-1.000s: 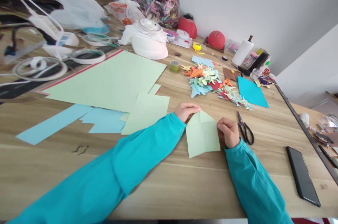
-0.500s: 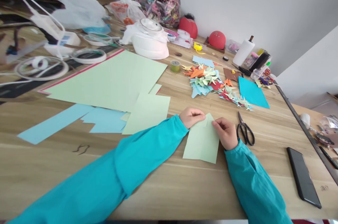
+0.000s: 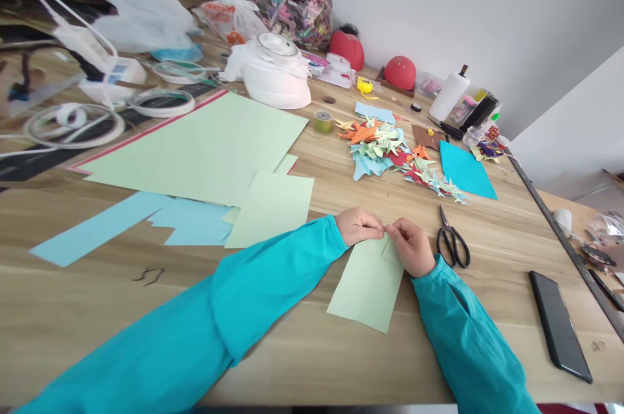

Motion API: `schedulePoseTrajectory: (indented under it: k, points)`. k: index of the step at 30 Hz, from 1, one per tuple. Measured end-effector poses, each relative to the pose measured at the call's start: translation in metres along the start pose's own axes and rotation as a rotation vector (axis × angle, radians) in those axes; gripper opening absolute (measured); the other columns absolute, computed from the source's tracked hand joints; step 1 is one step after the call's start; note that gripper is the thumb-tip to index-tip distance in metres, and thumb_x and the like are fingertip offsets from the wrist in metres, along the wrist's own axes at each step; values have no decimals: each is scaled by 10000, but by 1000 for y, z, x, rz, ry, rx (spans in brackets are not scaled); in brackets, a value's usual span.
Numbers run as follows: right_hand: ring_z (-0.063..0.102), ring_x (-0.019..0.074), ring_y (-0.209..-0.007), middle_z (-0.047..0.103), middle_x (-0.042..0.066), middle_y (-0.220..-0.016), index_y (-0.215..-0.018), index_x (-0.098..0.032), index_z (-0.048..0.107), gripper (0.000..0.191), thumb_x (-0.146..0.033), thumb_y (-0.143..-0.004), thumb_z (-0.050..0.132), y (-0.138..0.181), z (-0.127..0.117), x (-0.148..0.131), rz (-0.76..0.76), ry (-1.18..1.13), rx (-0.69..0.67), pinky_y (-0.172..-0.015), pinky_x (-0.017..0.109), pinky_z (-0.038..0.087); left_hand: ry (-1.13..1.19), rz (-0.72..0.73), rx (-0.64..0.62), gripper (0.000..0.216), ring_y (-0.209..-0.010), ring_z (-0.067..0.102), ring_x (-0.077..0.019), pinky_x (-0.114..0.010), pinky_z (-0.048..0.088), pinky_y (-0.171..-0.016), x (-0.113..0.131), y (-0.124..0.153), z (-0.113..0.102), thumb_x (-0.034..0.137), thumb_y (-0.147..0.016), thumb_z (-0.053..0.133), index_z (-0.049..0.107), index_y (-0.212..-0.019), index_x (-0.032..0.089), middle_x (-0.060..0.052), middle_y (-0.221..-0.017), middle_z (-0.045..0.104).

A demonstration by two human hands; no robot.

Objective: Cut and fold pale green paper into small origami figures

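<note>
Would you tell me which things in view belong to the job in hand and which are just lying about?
Belonging to the job:
pale green folded paper sheet, held by left hand and right hand
probably the multicoloured folded paper pieces
perhaps the black-handled metal scissors, untouched

Apparently just lying about:
black rectangular phone
red dome-shaped object

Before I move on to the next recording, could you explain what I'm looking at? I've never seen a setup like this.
There is no machine: a person works with bare hands, filmed looking forward and down by one camera worn on the head. The left hand and right hand pinch the top of a pale green sheet. On the wooden table lie scissors, a phone, a larger green sheet and a pile of colourful folded paper.
</note>
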State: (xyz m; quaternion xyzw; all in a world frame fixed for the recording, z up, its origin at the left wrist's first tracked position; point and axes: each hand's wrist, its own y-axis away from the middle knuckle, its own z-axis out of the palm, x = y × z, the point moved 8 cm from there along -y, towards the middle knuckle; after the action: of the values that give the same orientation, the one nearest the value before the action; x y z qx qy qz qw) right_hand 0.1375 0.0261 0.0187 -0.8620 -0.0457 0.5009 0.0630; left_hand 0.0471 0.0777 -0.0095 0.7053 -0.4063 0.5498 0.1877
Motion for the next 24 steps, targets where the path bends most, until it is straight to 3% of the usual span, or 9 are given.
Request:
schedulePoseTrajectory:
  k: [8,14,19,24]
  points:
    - [303,77,-459,363,-53,-482,-564,-176,482,386,-516,-723,569,-6,-17,20,125,-174,98,-437,221,232,146,-137,50,163,-637,552,-136,-246,418,-637,-11,0,-4,281,-641,647,676,-550,148,-14,-590,636]
    - [271,61,-431,329,-69,-450,-495,-179,437,418,-498,-655,654,-7,-27,34,229,-373,195,-420,219,192,287,-156,79,115,-587,520,-126,-250,404,-622,-14,0,-8,253,-570,642,657,-515,153,-3,-559,625]
    - [282,61,-418,337,-72,-446,-505,-182,431,414,-492,-657,660,-5,-25,37,259,-444,180,-409,217,197,313,-102,33,119,-569,503,-116,-237,382,-595,-6,3,-11,231,-582,594,640,-522,139,-4,-548,605]
    - [285,63,-440,357,-65,-461,-536,-178,454,407,-517,-686,621,-4,-15,24,186,-317,78,-415,212,212,215,-82,65,251,-601,506,-115,-228,386,-599,3,7,-10,328,-719,539,663,-647,122,-11,-605,608]
